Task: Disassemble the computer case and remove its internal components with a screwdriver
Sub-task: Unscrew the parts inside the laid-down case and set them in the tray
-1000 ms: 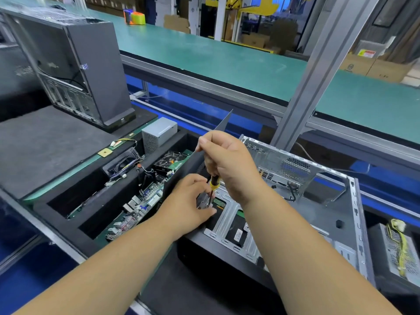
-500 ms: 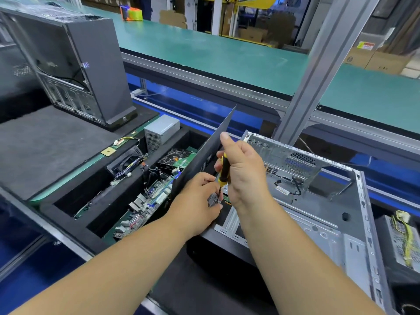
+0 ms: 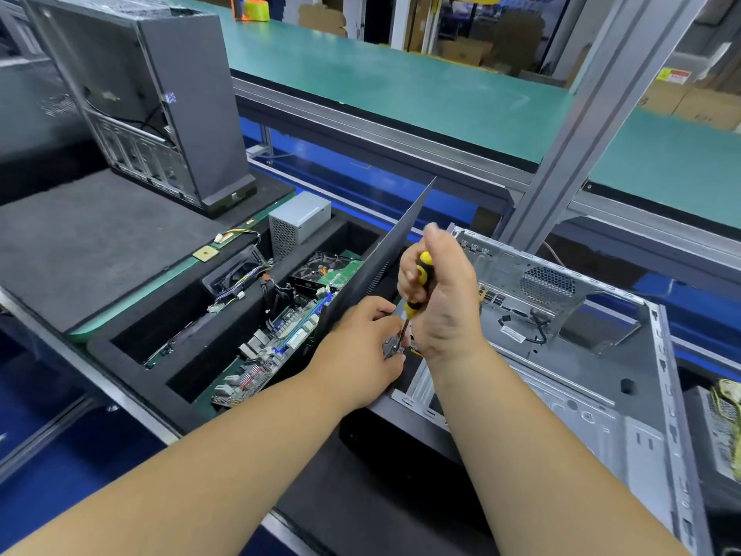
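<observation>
Case [image 3: 569, 399]: lies on its side, open face up, at right; long axis runs from near edge away toward the far right
Screwdriver [image 3: 417, 290]: held near upright, handle up, tip down at the case's near-left corner; shaft tilts slightly left
Right hand [image 3: 445, 298]: fist wrapped round the handle, directly above the work point
Left hand [image 3: 361, 355]: fingers curled, pinching a small metal part at the tip; the nearer hand to it
Panel [image 3: 381, 262]: dark sheet standing on edge just left of both hands
Bin [image 3: 140, 355]: left of the case; holds removed boards
</observation>
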`<move>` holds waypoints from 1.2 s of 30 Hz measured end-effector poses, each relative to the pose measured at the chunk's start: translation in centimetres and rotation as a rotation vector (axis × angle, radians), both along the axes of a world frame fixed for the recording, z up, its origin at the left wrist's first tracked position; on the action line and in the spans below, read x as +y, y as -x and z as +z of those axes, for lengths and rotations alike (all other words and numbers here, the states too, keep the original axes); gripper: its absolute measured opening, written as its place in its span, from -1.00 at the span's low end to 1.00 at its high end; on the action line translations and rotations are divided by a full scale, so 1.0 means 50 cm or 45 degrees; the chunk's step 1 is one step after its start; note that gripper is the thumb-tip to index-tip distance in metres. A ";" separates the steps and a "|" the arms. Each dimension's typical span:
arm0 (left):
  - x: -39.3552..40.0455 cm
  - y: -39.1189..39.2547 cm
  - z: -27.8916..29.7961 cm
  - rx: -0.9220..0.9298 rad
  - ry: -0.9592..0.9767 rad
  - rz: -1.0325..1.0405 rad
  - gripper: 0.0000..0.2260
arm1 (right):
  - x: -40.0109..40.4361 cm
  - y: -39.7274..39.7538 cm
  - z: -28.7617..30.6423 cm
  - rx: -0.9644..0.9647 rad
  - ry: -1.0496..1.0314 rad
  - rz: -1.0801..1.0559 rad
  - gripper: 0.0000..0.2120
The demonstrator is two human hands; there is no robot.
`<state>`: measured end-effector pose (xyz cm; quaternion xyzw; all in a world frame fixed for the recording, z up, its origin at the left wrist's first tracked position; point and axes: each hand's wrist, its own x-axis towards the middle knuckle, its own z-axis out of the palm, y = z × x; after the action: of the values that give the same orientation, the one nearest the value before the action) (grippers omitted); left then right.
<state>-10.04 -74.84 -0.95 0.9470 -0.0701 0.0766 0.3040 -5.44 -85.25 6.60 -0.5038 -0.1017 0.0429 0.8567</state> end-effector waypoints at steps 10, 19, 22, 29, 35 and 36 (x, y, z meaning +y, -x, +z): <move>-0.001 0.001 0.003 -0.039 0.010 0.016 -0.75 | -0.025 0.020 0.012 -0.080 0.312 -0.100 -0.75; 0.001 0.001 -0.002 -0.057 0.016 0.006 -0.78 | -0.012 0.020 -0.008 -0.048 0.235 -0.004 -0.66; 0.002 0.000 -0.004 -0.026 0.014 0.003 -0.78 | -0.009 0.010 -0.013 -0.059 0.185 0.090 -0.65; 0.000 -0.002 -0.003 0.016 0.017 0.019 -0.79 | -0.013 -0.006 -0.003 -0.063 0.150 0.278 -0.74; 0.001 0.003 0.000 0.031 0.034 0.011 -0.87 | -0.023 -0.021 -0.005 -0.089 0.473 0.222 -0.63; 0.001 0.003 0.000 0.026 0.039 0.011 -0.87 | -0.025 -0.022 -0.004 -0.083 0.535 0.205 -0.61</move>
<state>-10.21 -74.80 -0.95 0.9432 -0.0618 0.0692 0.3189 -4.35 -86.52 6.41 -0.6626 -0.1580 0.1151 0.7230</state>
